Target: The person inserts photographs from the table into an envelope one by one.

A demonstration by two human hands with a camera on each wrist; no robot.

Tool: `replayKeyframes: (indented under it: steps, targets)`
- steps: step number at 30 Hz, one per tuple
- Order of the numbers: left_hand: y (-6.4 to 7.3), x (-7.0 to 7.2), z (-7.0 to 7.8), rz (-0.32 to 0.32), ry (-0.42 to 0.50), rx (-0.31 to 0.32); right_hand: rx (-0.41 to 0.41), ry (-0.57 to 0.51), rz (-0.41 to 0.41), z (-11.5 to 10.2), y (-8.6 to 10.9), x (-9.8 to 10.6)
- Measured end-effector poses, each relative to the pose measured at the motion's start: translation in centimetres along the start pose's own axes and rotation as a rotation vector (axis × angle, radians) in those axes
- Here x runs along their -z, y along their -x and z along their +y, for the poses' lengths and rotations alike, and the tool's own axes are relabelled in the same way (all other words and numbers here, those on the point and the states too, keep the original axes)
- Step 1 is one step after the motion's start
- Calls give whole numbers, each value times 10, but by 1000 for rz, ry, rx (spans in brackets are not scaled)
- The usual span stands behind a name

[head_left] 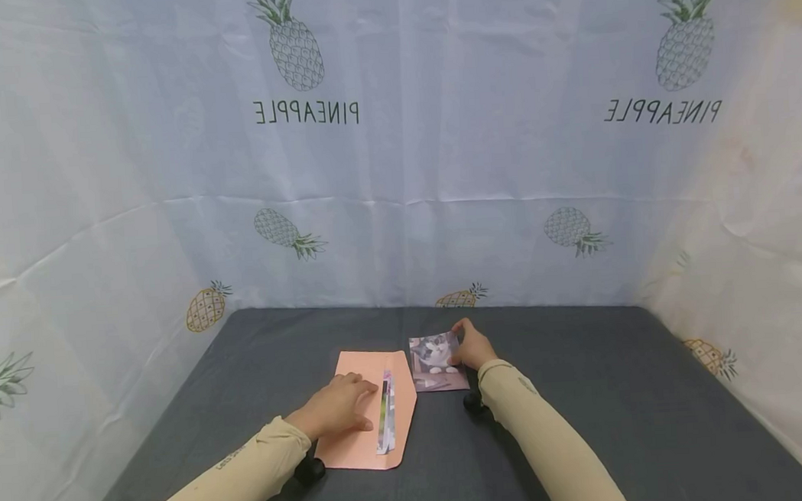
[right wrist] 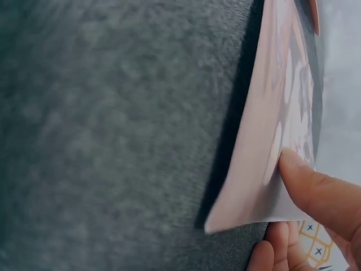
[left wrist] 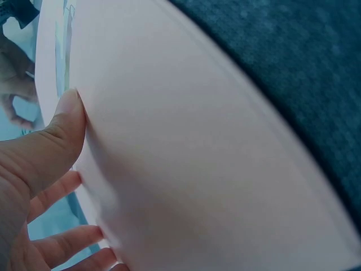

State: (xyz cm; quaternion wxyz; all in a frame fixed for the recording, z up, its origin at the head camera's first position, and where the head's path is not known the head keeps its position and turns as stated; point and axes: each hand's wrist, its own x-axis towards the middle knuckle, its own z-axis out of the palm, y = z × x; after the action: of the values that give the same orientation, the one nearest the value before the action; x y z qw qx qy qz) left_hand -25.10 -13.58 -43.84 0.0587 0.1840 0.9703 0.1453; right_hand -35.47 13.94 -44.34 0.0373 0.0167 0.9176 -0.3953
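A pink envelope (head_left: 356,364) lies on the dark table with its pointed flap toward the right. Several printed photo pieces (head_left: 386,420) show at its opening, stacked in a narrow strip. My left hand (head_left: 341,403) rests on the envelope's left part, fingers spread; up close, the thumb (left wrist: 66,121) presses on the pink paper (left wrist: 197,130). Just right of the envelope, my right hand (head_left: 473,346) pinches a cat photo (head_left: 433,353) by its right side. In the right wrist view the thumb lies on top of the photo (right wrist: 248,186), fingers beneath, and its near corner curls up off the cloth.
Dark grey cloth (head_left: 589,392) covers the table. Behind and at both sides hangs a white curtain (head_left: 436,149) printed with pineapples. Black wrist cameras (head_left: 309,471) sit under the beige sleeves (head_left: 550,440).
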Motion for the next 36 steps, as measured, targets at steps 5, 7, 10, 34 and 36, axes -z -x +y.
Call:
replayKeyframes:
  steps: [5,7,10,34,36]
  targets:
    - [0,-1,0,3,-2,-6,42,18,2,2,4,2]
    - [0,-1,0,4,-7,-9,69,30,7,3,6,4]
    - [0,1,1,4,-9,-11,104,23,-4,5,10,8]
    - [3,1,2,4,4,-8,144,-396,-26,8,57,48]
    - [3,2,3,3,4,-4,162,-382,-37,6,61,46]
